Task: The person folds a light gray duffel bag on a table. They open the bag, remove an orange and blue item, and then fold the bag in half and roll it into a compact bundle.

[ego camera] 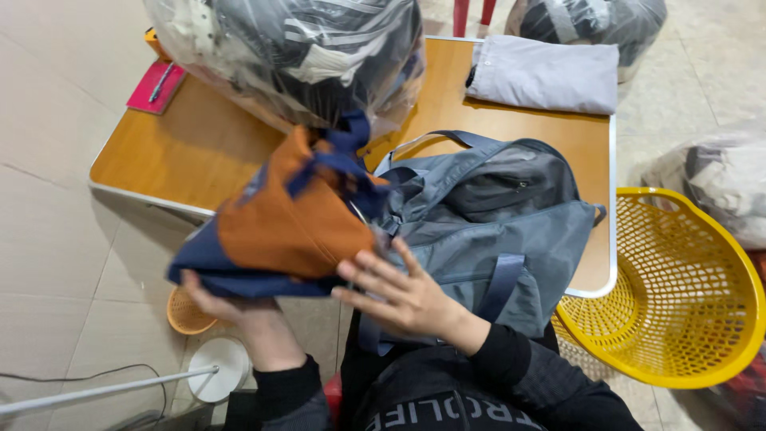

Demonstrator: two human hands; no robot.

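Above the desk's [199,152] near left edge, the orange and navy garment [279,227] is held folded, its long axis running from lower left to upper right, navy straps pointing toward the far edge. Left hand [231,307] grips it from beneath, fingers curled; right hand [399,291] lies flat against it, fingers spread. Pink booklet [155,88] sits at the far left corner. Clear bag of clothes [295,48] stands beside. Grey bag [495,215] occupies the near right. Yellow basket [678,295] stands right of the desk.

orange-and-navy garment [275,227] | bunched, held up | beside grey bag [495,231]
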